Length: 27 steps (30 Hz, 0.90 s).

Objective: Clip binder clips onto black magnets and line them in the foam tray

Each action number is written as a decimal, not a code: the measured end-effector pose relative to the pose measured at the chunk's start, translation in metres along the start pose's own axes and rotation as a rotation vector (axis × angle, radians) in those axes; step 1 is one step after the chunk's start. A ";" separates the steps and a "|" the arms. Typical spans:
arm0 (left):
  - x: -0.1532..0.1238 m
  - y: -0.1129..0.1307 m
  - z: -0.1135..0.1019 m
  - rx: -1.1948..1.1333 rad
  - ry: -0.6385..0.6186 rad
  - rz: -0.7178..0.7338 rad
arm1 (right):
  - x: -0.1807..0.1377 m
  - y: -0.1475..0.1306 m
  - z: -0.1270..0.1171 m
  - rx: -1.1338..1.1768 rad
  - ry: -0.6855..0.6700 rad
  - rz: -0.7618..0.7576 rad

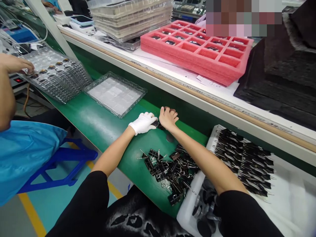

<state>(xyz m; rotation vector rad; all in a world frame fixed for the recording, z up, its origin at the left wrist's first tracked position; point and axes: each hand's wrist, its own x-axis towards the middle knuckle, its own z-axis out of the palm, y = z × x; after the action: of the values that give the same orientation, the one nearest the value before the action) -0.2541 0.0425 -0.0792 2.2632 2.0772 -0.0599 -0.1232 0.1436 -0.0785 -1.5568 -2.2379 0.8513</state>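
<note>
My left hand [144,123], in a white glove, is closed with a dark round disc [155,123] at its fingertips. Close beside it, my bare right hand [168,119] is raised, its fingers bent and apart; I make out nothing in them, though the palm side is partly hidden. Small dark parts lie between the two hands, too hidden to name. Another dark disc [169,138] rests on the green table [98,126] just below. Nearer my body is a loose pile of black binder clips [160,169], partly behind my right forearm.
A white bin [190,210] holds dark round pieces; rows of binder clips [243,161] stand beyond it. A clear plastic tray [116,93] lies left. A co-worker's hand [17,64] touches stacked trays [66,77]. Red foam tray [190,49] sits on the shelf [148,69].
</note>
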 end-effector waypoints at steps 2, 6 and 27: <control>0.000 0.001 0.001 -0.008 -0.006 0.002 | 0.004 0.004 0.006 0.023 0.044 -0.029; 0.002 0.001 0.003 -0.056 -0.013 0.002 | 0.005 0.015 0.013 0.060 0.072 -0.042; 0.003 0.005 0.003 -0.137 -0.042 -0.017 | 0.005 0.038 0.023 -0.019 0.222 -0.016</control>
<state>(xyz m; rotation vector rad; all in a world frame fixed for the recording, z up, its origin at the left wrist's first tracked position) -0.2486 0.0450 -0.0822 2.1471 2.0134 0.0334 -0.1088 0.1508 -0.1202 -1.5564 -2.1033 0.6206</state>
